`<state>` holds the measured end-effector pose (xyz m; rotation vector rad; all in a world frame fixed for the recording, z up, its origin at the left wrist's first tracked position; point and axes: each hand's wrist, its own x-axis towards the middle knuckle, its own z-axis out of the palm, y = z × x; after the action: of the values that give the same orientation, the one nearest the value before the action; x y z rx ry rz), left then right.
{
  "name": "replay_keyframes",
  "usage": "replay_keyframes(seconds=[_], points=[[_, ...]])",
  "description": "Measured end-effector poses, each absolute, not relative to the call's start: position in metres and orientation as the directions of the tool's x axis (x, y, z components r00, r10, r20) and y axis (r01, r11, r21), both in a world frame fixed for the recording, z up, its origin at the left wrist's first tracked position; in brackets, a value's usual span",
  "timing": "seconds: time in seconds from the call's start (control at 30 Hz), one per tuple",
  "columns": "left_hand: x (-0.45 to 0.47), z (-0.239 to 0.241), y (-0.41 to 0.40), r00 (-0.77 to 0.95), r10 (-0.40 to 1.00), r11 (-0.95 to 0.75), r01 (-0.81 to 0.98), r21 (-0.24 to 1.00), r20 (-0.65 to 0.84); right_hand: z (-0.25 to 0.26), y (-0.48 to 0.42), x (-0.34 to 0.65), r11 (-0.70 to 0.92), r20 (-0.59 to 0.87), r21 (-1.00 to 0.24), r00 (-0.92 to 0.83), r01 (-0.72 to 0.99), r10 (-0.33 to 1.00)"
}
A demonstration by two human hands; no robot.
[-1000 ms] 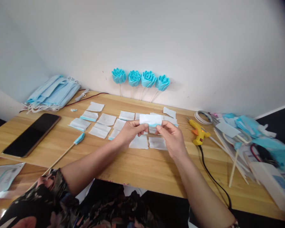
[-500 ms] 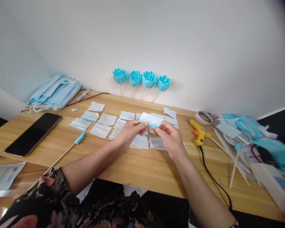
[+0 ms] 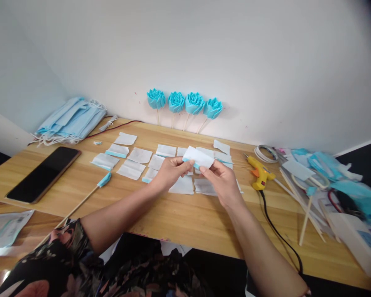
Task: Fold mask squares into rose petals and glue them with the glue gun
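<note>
From where I stood, the rectangular piece (image 3: pixel 200 156) of white sheet hung above the bench (image 3: pixel 173 214), tilted, its right end lower, between the person's two hands. The left hand (image 3: pixel 174 170) pinched it near one end, thumb against the blue strip along the lower edge; the right hand (image 3: pixel 221 180) gripped the other end in the same way, thumb and fingers closed on it.

To my eye it would weigh next to nothing and be soft, thin and floppy, easily creased and perhaps inclined to slide a little on itself. The blue edge, pinched near both corners, seemed the best place to hold it; a hard tug might well tear it.

Counting about the place, I made out four blue flowers (image 3: pixel 176 102) on thin stems, leaning on the wall. Five white pieces (image 3: pixel 139 155) lay in the left-hand group; those beyond were partly covered by the hands, so I could give no sure number. There were one phone (image 3: pixel 43 175), one yellow glue gun (image 3: pixel 259 172) and two blue-tipped sticks, one at the left (image 3: pixel 80 203), one at the right. The stacked masks (image 3: pixel 69 117) overlapped too much to count.
</note>
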<state>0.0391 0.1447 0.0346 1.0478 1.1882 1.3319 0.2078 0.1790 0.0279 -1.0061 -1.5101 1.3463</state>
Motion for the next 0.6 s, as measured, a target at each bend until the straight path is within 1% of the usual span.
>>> replay_keyframes(seconds=[0.13,0.23,0.37,0.43,0.6], points=[[0.038,0.03,0.146,-0.12,0.992,0.005,-0.206,0.979,-0.03,0.03,0.179,0.208,0.1,0.082,-0.994,-0.295,0.048,0.952],[0.038,0.027,0.147,-0.11,0.992,0.021,-0.324,0.946,-0.06,0.03,0.178,0.209,0.109,0.085,-0.992,-0.295,0.067,0.952],[0.04,0.026,0.147,-0.039,0.996,0.05,-0.476,0.878,-0.078,0.03,0.178,0.208,0.107,0.085,-0.993,-0.3,0.058,0.95],[0.042,0.026,0.147,-0.003,0.997,0.065,-0.495,0.866,-0.076,0.03,0.178,0.208,0.108,0.088,-0.993,-0.301,0.051,0.95],[0.044,0.024,0.146,0.027,0.994,0.106,-0.43,0.896,-0.105,0.03,0.177,0.207,0.099,0.083,-0.994,-0.327,0.035,0.941]])
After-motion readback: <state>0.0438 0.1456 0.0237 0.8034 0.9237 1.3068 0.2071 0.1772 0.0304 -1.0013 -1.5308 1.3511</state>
